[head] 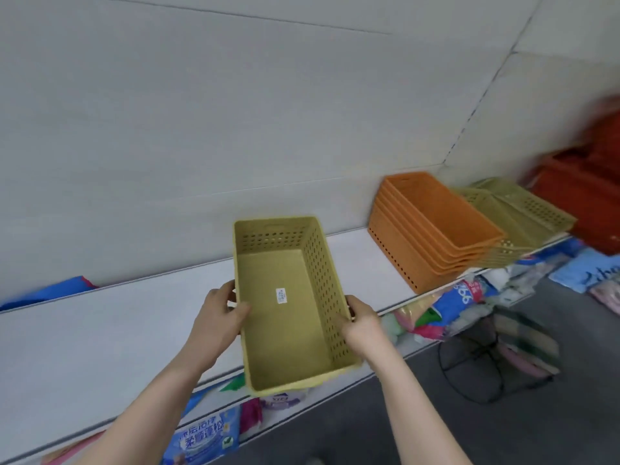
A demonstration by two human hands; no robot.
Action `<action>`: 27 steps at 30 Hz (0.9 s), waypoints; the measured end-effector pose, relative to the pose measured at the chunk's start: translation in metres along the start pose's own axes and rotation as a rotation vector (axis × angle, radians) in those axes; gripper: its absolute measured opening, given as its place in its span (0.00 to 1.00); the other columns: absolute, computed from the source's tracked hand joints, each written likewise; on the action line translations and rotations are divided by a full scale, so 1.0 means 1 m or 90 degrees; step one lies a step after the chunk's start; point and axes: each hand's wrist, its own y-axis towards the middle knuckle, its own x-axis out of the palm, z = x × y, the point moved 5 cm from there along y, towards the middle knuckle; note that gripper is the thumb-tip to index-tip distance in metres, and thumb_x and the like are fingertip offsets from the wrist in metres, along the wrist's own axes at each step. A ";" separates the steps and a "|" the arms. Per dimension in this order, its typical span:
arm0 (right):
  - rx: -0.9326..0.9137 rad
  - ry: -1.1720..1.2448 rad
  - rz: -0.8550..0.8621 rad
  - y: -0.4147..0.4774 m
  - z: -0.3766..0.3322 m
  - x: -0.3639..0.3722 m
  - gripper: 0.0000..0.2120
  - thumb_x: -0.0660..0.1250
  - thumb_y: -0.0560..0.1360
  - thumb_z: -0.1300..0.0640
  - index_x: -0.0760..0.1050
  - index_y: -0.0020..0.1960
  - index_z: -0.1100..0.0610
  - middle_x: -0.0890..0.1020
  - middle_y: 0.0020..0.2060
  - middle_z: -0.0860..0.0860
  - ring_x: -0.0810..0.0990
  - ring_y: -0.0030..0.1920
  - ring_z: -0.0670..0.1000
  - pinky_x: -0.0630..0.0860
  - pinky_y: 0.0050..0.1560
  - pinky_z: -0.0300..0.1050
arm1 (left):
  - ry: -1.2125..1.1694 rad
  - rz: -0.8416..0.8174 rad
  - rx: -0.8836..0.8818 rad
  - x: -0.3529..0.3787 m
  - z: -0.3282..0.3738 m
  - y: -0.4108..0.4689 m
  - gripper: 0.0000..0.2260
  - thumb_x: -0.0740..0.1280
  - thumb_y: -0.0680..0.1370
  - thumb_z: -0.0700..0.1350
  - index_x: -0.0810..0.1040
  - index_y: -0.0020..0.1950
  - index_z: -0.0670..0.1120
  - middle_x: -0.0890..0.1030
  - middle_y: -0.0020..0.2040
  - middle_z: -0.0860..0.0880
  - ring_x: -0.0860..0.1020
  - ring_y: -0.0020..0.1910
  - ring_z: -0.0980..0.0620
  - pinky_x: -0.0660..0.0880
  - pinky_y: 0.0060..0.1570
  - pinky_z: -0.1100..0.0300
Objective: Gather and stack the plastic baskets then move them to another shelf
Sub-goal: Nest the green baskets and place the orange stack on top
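two hands of mine grip one yellow-green basket point(288, 307), but the biggest thing before me is the white shelf point(100, 337), a long board running from 8 o'clock up toward 2 o'clock. the basket sits at the centre of my view with its far end over the shelf and its near end jutting past the shelf's front edge. whether its base touches the board i cannot tell. at 2 o'clock, well apart from it, a stack of orange baskets point(432, 226) rests on the same shelf, and just beside that, further right, lies a stack of olive baskets point(516, 213). red bins point(583, 196) blur at 3 o'clock. my left hand point(218, 317) is curled closed over the basket's left rim, thumb inside the wall. my right hand point(362, 322) is wrapped over the right rim the same way. a small white label point(281, 295) is stuck to the basket's floor.
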 end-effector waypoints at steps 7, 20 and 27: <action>0.025 -0.016 0.163 -0.059 0.079 -0.105 0.18 0.64 0.78 0.58 0.74 0.66 0.49 0.82 0.56 0.47 0.80 0.56 0.52 0.74 0.52 0.44 | 0.019 -0.124 0.070 0.113 0.049 -0.041 0.26 0.62 0.66 0.51 0.72 0.64 0.51 0.77 0.54 0.48 0.82 0.42 0.52 0.77 0.32 0.60; 0.082 -0.080 0.284 -0.119 0.281 -0.332 0.15 0.62 0.79 0.57 0.76 0.63 0.49 0.83 0.54 0.49 0.80 0.55 0.54 0.74 0.52 0.47 | 0.047 -0.244 0.164 0.399 0.166 -0.113 0.22 0.65 0.70 0.48 0.73 0.64 0.44 0.81 0.51 0.43 0.82 0.47 0.46 0.81 0.46 0.48; 0.124 -0.083 0.330 -0.075 0.337 -0.450 0.14 0.61 0.78 0.56 0.77 0.62 0.50 0.83 0.54 0.51 0.80 0.54 0.57 0.75 0.53 0.49 | 0.068 -0.269 0.256 0.501 0.230 -0.084 0.22 0.60 0.79 0.58 0.71 0.71 0.50 0.79 0.61 0.51 0.79 0.56 0.52 0.75 0.59 0.53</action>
